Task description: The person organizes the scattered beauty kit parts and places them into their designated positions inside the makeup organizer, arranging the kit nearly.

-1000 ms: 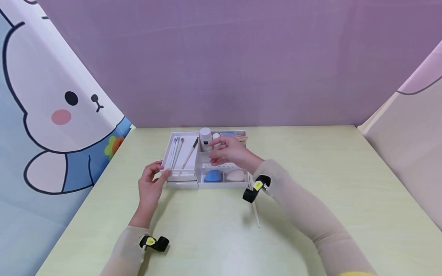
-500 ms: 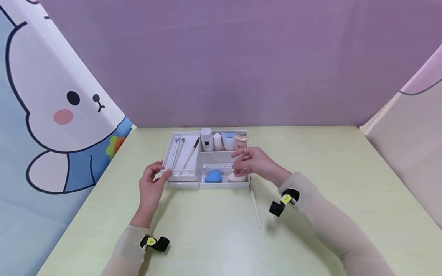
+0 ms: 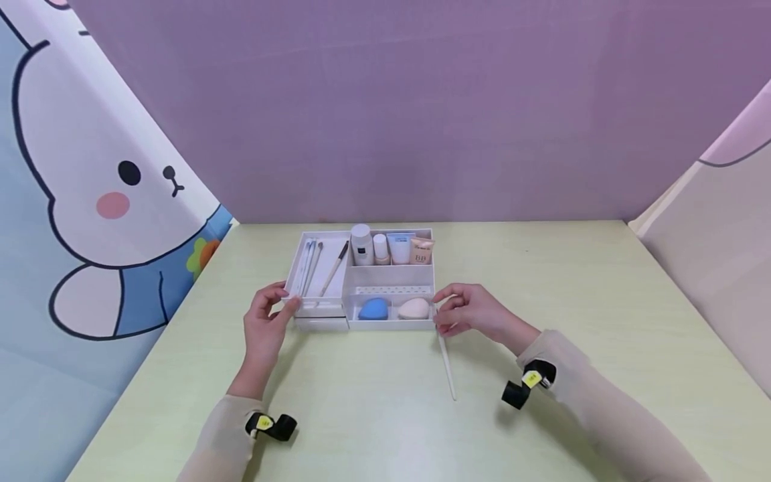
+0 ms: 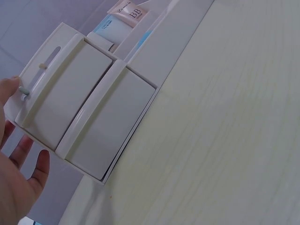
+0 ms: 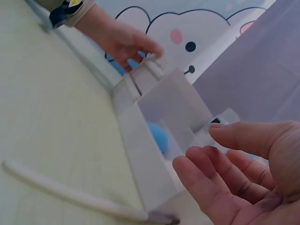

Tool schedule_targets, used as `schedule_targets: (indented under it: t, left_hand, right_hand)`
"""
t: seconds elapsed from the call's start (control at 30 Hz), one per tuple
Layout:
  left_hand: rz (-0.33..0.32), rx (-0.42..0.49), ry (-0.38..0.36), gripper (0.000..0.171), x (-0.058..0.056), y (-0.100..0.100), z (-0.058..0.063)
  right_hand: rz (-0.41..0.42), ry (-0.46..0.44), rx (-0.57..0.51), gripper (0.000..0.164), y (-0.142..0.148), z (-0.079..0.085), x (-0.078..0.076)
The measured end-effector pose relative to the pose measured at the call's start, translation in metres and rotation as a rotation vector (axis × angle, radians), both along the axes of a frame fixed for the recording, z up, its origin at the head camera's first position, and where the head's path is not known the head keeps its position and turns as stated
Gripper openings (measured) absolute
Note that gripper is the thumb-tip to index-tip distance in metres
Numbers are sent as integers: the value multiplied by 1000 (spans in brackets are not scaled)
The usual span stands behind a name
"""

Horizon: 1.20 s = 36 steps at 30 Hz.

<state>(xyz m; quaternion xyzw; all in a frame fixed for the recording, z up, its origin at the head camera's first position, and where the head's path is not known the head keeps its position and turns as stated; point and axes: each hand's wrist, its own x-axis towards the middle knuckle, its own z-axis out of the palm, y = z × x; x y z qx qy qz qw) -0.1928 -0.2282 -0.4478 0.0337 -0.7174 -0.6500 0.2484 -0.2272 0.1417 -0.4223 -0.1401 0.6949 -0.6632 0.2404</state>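
A white cosmetics organizer [image 3: 390, 275] with compartments and two front drawers [image 4: 96, 126] stands on the table. My left hand [image 3: 265, 325] grips its front left corner, thumb on the front top edge and fingers along the side. A slim brush [image 3: 447, 368] with a white handle and dark tip lies on the table, its tip end by the organizer's front right corner. Right above that corner hovers my right hand [image 3: 472, 312], fingers loosely bent, thumb apart and nothing between them. Blue [image 3: 373, 309] and pale pink [image 3: 413, 308] makeup sponges sit in the front compartments.
Several brushes [image 3: 334, 269] lie in the organizer's left tray. Along its back stand a white bottle [image 3: 362, 246], a smaller white-capped bottle [image 3: 381, 250], a blue-and-white tube [image 3: 400, 250] and a BB cream tube [image 3: 421, 252]. A purple cloth wall [image 3: 421, 120] rises behind the table.
My right hand has moved from over the back bottles, forward and right, down to the organizer's front right corner by the loose brush. The left hand stays in place.
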Motion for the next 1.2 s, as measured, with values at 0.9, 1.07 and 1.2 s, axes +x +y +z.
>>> schedule_targets:
  t: [0.9, 1.07, 1.2]
  left_hand:
    - [6, -17, -14, 24, 0, -1, 1]
    - [5, -17, -12, 23, 0, 0, 0]
    - [-1, -8, -9, 21, 0, 0, -1]
  right_hand:
    - [-16, 33, 431, 32, 0, -35, 4]
    - [-2, 35, 471, 29, -1, -33, 1]
    - [0, 62, 539, 29, -2, -28, 3]
